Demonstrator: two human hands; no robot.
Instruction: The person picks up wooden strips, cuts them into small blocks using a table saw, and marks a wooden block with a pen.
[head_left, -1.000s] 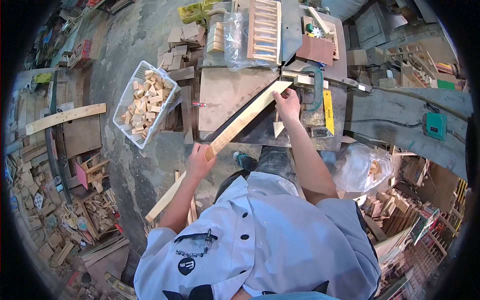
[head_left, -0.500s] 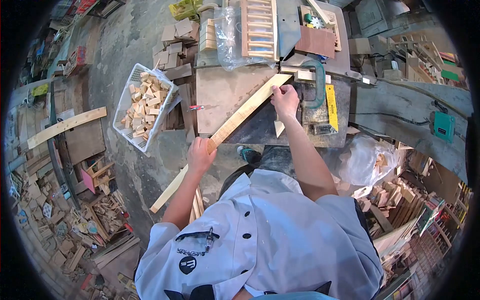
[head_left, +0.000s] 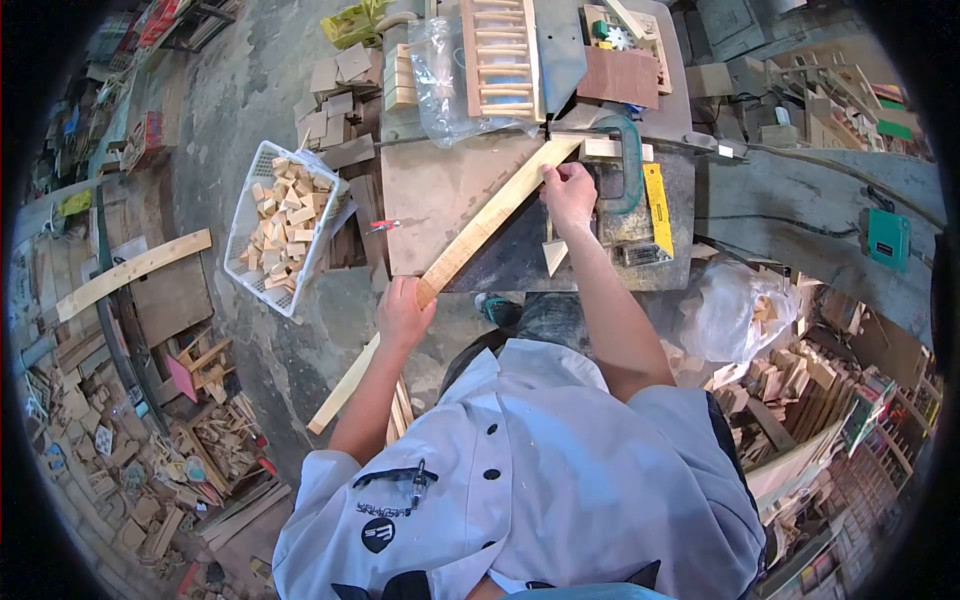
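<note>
A long, pale wooden strip [head_left: 500, 210] lies diagonally over the worktable, its far end close to a teal C-clamp [head_left: 632, 165]. My left hand [head_left: 405, 312] is closed around its near end, at the table's front edge. Toward the far end, my right hand [head_left: 568, 197] pinches the strip's right edge between thumb and fingers. A small pointed wood offcut [head_left: 554, 257] sits below my right wrist. Short wooden pieces [head_left: 602, 149] lie beside the clamp. Behind my left forearm, another wooden strip [head_left: 345, 388] slants toward the floor.
A white basket [head_left: 237, 240] of wood blocks stands left of the table. A yellow ruler [head_left: 657, 208] and a red tool [head_left: 382, 226] lie on the tabletop. Farther back is a ladder-like wooden frame [head_left: 503, 60]. A plastic bag [head_left: 735, 315] hangs at the right, near stacked wood.
The camera view has shifted slightly, so the table and basket appear a little displaced. Both hands keep nearly the same places on the strip.
</note>
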